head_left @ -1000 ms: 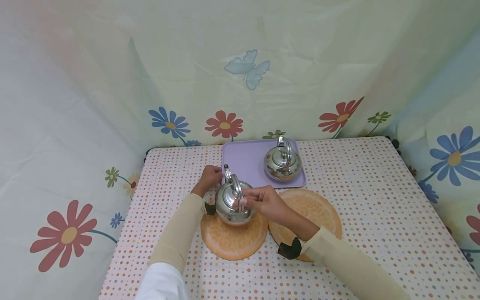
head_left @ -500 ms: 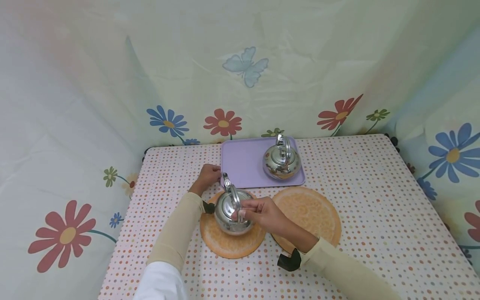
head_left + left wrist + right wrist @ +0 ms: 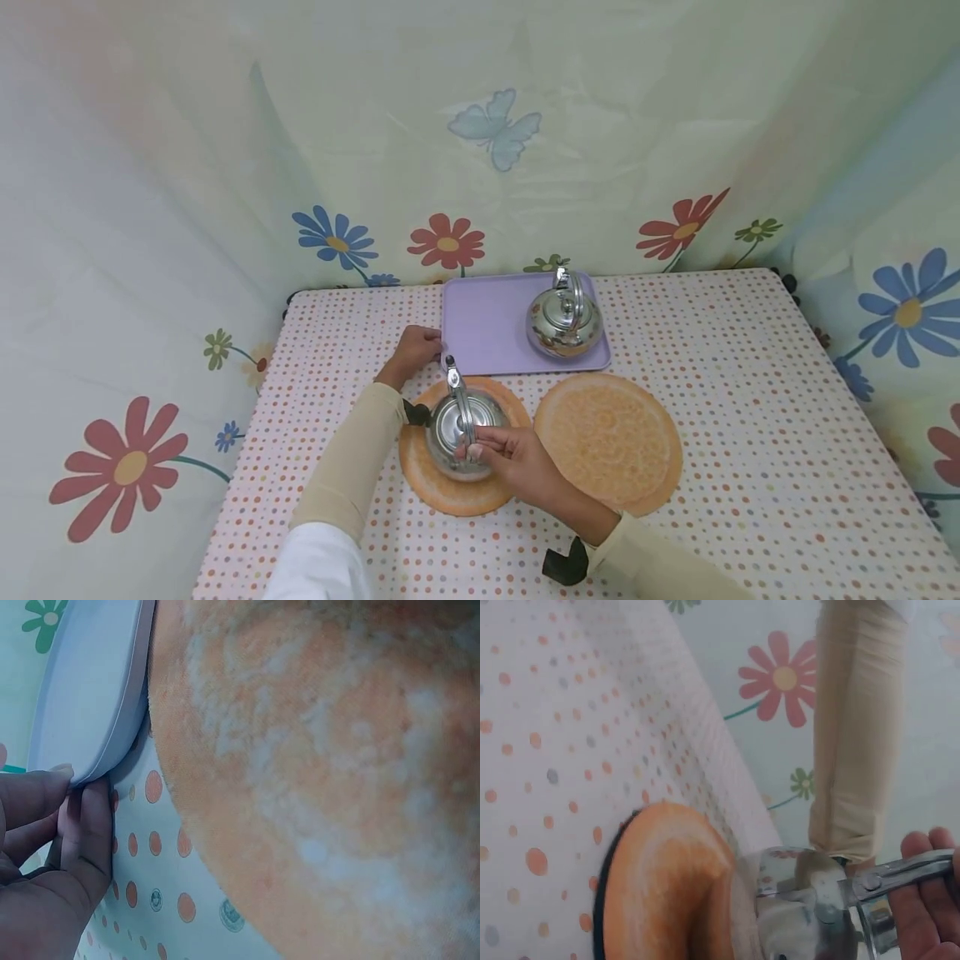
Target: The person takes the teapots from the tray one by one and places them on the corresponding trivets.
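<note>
My right hand (image 3: 517, 465) grips the arched handle of a shiny steel kettle (image 3: 480, 408) over the left orange-slice placemat (image 3: 465, 500). The kettle looks upright, its spout pointing away from me; whether its base touches the mat I cannot tell. At its near left corner, a lilac tray (image 3: 480, 325) is pinched by my left hand (image 3: 415, 350). In the left wrist view, the thumb lies on top of the tray's rim (image 3: 97, 761) with fingers beneath. On the tray's right half stands a second steel kettle (image 3: 562, 329), which neither hand touches.
Another orange-slice placemat (image 3: 615, 442) lies to the right, close beside the left one. Both mats and the tray rest on a polka-dot tablecloth (image 3: 750, 400). A flowered curtain (image 3: 600, 125) hangs behind the table's far edge and along its sides.
The held kettle has moved toward me, from near the tray's front edge to over the middle of the left mat. My right hand moved with it; my left hand stays at the tray.
</note>
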### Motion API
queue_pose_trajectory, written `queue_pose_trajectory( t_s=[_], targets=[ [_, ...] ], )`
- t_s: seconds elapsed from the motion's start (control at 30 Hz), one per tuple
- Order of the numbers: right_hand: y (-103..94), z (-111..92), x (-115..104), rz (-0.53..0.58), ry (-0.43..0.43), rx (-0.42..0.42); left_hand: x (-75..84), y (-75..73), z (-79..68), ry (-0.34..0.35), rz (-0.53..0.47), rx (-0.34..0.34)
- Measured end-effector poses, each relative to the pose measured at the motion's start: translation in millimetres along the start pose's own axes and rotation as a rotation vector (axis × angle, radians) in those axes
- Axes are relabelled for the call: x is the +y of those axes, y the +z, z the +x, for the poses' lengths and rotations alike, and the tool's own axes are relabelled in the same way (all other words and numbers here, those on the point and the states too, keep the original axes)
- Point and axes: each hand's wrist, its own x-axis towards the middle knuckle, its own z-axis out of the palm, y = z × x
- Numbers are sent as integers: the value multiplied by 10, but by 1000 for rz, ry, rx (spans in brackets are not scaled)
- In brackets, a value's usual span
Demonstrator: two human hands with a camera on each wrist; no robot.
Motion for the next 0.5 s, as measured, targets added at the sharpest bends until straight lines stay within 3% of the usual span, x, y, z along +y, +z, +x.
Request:
queue_pose_trajectory(
  t_s=[0.17, 0.5],
  targets=[
    [76, -28, 15, -29, -11, 66, 37, -1, -13, -9, -8, 3],
    [83, -29, -13, -81, 27, 56, 29, 27, -24, -42, -40, 4]
  ],
)
